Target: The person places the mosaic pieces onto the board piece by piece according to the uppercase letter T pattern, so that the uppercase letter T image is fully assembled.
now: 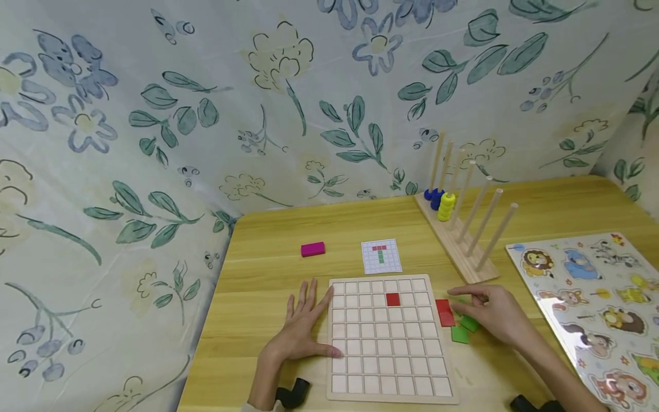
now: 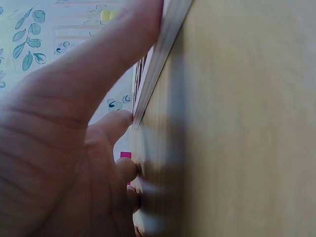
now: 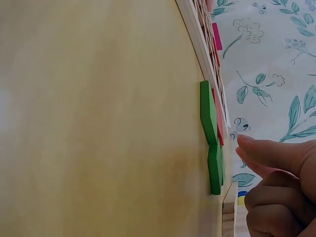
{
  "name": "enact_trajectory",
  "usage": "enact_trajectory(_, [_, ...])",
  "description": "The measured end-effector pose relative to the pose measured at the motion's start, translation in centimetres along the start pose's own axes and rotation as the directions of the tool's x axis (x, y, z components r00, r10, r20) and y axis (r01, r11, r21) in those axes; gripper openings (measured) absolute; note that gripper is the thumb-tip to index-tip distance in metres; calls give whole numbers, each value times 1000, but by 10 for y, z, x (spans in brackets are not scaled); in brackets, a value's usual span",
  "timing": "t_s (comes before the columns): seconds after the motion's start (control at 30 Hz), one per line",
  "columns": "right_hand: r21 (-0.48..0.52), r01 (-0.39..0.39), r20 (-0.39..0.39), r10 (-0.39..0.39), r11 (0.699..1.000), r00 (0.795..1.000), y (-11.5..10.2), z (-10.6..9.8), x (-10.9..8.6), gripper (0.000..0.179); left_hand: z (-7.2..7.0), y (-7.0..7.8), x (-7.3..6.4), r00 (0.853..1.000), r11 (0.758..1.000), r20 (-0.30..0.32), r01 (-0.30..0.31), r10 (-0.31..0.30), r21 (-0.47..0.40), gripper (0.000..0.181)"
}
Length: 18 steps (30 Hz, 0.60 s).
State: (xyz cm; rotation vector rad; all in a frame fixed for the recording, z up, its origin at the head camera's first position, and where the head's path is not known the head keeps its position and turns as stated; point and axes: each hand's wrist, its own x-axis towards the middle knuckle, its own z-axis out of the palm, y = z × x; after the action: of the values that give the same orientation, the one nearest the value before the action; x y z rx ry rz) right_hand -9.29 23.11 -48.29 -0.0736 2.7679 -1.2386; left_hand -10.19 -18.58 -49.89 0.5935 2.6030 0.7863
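A wooden grid board (image 1: 388, 399) lies on the table with one red square tile (image 1: 393, 299) in a cell near its top. My left hand (image 1: 300, 332) spreads its fingers along the board's left side, the thumb (image 2: 113, 49) resting on the edge and the index fingertip touching farther up. Over the loose tiles right of the board hovers my right hand (image 1: 496, 313). Its thumb and index finger (image 3: 266, 150) point forward with a gap between them, and the other fingers are curled. Below lie red tiles (image 1: 445, 312) and several green tiles (image 1: 460, 335), some partly hidden by the hand.
Behind the board lies a pattern card (image 1: 381, 256) with red and green squares. A magenta block (image 1: 313, 249) sits to its left. A peg rack (image 1: 458, 240) with blue and yellow beads stands at the back right, beside an animal puzzle board (image 1: 582, 297).
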Motion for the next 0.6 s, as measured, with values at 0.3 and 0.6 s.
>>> enact_trajectory(0.3, [15, 22, 30, -22, 1000, 999, 3, 2, 3, 25, 0, 0, 0, 1000, 1000, -1, 0, 0, 0, 128])
enact_trajectory(0.6, [13, 35, 46, -36, 999, 998, 1, 4, 7, 23, 1, -1, 1, 1000, 1000, -1, 2, -2, 5, 128])
